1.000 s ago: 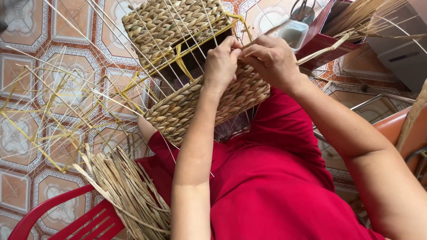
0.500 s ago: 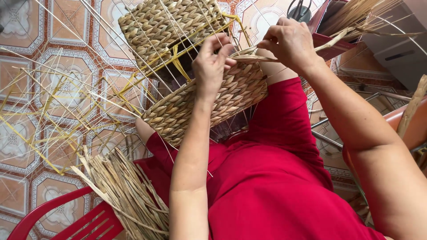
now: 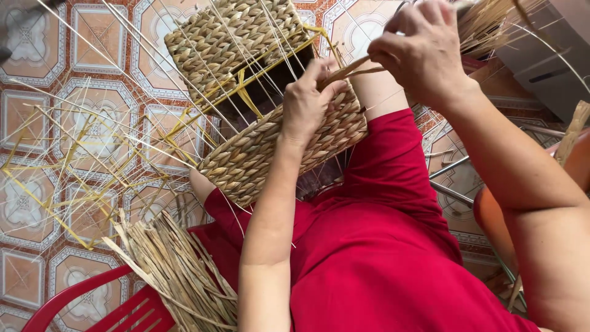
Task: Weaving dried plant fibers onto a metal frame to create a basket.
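Mid-weave: the left hand (image 3: 310, 101) presses the rim of the half-woven tan straw basket (image 3: 270, 98), while the right hand (image 3: 424, 49) grips and pulls a flat straw strand (image 3: 347, 66) taut; tucking it likely follows.

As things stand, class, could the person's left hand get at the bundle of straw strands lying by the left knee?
Probably yes. The left hand presses on the woven basket, and the straw bundle lies just below that forearm with nothing between, though letting go would free the basket.
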